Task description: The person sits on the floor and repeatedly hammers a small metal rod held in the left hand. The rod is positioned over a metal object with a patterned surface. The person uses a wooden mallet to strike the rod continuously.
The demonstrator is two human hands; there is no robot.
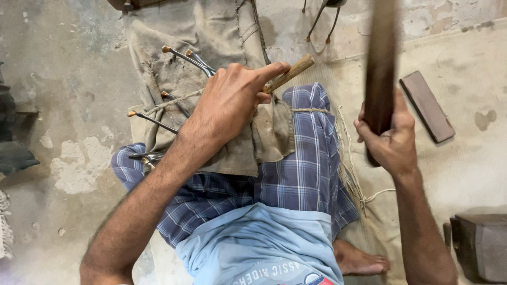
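1. Left hand (229, 103) closed around wooden-handled tool (289, 74), over the cloth (211, 31) on the lap.
2. Right hand (388, 140) gripping dark wooden bar (381, 63), raised upright, blurred, near the mat's (465, 158) middle.
3. Flat dark block (426, 106) toward the mat's far right edge, apart from the bar.
4. Metal rods (153, 120) jutting past the cloth's left edge.
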